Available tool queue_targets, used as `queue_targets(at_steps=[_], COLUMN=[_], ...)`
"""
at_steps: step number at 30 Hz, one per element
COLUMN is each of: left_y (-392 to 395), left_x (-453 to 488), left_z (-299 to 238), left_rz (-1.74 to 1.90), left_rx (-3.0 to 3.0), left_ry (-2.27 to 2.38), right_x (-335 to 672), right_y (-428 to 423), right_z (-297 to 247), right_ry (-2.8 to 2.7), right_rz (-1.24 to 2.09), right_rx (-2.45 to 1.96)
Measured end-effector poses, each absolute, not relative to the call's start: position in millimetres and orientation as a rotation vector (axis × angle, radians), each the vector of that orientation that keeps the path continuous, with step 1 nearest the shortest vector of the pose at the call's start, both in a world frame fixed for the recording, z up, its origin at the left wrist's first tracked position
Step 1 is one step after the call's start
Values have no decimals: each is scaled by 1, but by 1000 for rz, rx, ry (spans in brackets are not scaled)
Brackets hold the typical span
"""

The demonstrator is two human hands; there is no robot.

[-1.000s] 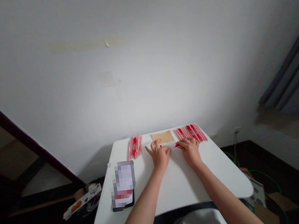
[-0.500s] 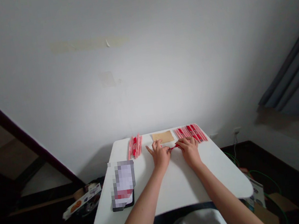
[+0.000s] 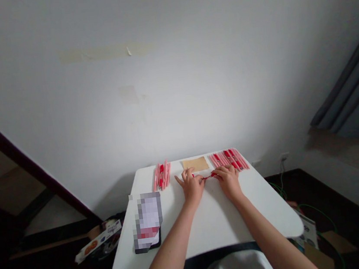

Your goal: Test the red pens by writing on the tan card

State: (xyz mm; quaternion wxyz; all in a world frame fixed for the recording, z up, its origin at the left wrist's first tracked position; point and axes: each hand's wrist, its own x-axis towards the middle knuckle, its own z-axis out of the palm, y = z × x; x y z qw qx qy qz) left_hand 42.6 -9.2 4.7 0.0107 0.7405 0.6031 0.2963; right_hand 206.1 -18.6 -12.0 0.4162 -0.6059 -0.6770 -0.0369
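- Head cam: white counter (image 3: 216, 221), under both grips
- mostly pixelated phone-looking slab (image 3: 156, 240), left of the left grip and closer in
- left hand (image 3: 193, 189) and right hand (image 3: 230, 185), both grips pinched pretty narrow
- pink-and-red stick row (image 3: 231, 159) just past the right grip, smaller row (image 3: 161, 176) left of the left grip
- tan sheet (image 3: 196, 164) just beyond the left grip
- thin red stick (image 3: 208, 177), held across the gap between grips

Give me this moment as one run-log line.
left hand: holding slim red item; right hand: holding it; beyond: brown sheet; flanking: left pink sticks, right pink sticks
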Motion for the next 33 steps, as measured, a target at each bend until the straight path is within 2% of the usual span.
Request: queue_targets(at_steps=[21, 33], left_y=[-12, -16], left_x=[39, 32], left_z=[5, 12], left_rz=[1090, 1382], left_rx=[2220, 2135], left_ry=[1891, 2000], right_x=[214, 210], right_y=[-10, -15], right_z=[-23, -18], right_ry=[-1457, -1579], right_rz=[-229, -248], right_rx=[-1559, -1629])
